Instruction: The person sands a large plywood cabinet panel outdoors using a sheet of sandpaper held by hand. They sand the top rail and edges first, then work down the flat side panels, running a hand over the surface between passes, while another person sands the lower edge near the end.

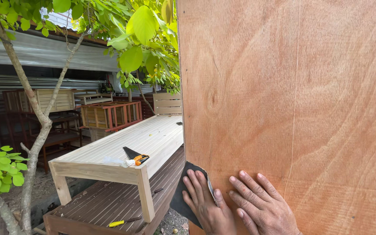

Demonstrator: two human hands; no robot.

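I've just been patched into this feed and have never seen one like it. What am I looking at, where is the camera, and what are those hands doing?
There is no machine here: one camera sits on a person's head and looks down at their own bare hands. It is the only view. A large reddish plywood sheet stands upright and fills the right side. The left hand presses a dark sheet, apparently sandpaper, over the plywood's left edge. The right hand lies flat on the board's face with its fingers spread. Behind, on the left, is a pale slatted wooden bench with a small orange-handled tool on it. Below it, a dark slatted platform carries a yellow-handled tool. A tree stands at the left.
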